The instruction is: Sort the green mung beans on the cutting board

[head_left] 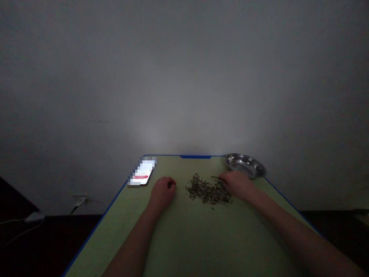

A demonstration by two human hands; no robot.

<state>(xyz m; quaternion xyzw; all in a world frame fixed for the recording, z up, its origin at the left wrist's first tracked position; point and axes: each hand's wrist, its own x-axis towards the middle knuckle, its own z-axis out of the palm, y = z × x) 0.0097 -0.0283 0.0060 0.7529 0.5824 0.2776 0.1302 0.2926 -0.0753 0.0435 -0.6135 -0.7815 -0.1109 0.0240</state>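
A loose pile of small dark grains or seeds (pixel 206 191) lies spread on the green tabletop (pixel 196 238). To its left, my left hand (pixel 163 192) rests on the table with its fingers curled into a loose fist, apart from the pile. A dark hollow shows between the fingers, and nothing can be made out in it. My right hand (pixel 236 184) is at the pile's right edge, fingers pinched together. From its fingertips a thin, dark stick-like tool (pixel 215 177) points left above the grains; the rest of it is hidden by the hand.
A shiny metal bowl (pixel 245 165) stands at the back right corner, just behind my right hand. At the back left lies a phone (pixel 144 172) with a lit screen. Blue edging (pixel 196 156) runs round the table, and a grey wall (pixel 184 96) rises behind it.
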